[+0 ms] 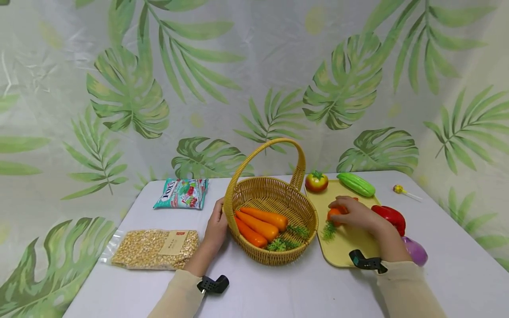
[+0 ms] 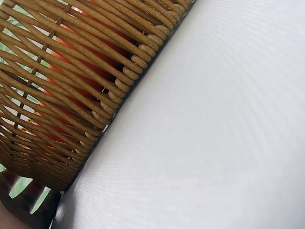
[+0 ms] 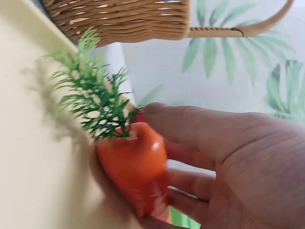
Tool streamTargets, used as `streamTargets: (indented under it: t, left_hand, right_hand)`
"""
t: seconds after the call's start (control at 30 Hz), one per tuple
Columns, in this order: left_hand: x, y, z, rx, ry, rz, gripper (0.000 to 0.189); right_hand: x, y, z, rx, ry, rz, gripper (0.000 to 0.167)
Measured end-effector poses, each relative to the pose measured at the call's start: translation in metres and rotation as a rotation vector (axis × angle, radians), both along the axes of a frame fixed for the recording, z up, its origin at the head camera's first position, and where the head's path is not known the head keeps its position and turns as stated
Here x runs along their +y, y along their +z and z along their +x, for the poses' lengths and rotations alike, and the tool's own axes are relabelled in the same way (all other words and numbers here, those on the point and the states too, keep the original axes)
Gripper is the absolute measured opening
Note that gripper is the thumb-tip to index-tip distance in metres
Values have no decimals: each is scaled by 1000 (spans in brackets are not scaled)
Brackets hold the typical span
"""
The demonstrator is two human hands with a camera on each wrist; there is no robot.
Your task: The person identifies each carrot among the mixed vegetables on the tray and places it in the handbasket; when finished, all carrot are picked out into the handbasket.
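My left hand (image 1: 216,227) rests against the left outer side of a wicker basket (image 1: 274,258); in the left wrist view its fingers (image 2: 28,198) touch the woven wall. Three orange carrots (image 1: 258,225) with green tops lie inside the basket. Over the yellow tray (image 1: 338,254), my right hand (image 1: 355,216) holds another carrot (image 3: 136,162), its thumb at the top end and fingers along the far side. That carrot's leafy top (image 3: 93,100) points toward the basket. Part of the left hand is hidden behind the basket.
A toy tomato (image 1: 317,182) and a green vegetable (image 1: 356,184) lie at the tray's far end. Right of it are a red pepper (image 1: 391,217), a purple eggplant (image 1: 415,251) and a lollipop (image 1: 406,192). A candy bag (image 1: 183,193) and a kernel bag (image 1: 151,248) lie left.
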State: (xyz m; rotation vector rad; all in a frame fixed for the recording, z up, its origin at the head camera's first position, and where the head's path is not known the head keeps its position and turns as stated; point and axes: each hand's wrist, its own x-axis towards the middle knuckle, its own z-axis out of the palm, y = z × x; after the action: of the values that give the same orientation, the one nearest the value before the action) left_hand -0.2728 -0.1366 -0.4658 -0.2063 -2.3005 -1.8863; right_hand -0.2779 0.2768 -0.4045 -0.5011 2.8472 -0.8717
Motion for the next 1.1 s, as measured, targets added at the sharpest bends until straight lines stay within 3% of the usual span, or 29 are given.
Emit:
streamTargets:
  t: [0.33,0.77,1.1]
  left_hand:
    - [-1,-1,0,-5,2,-9,37]
    - [0,2,0,-10,-6,-13,35]
    - [0,1,1,-12,1,-7,34]
  right_hand:
    - [-6,-12,-7,47,27,-22,18]
    - [-5,-16,-8,30,-75,1,26]
    - [-7,-12,-5,48,-148,98,26]
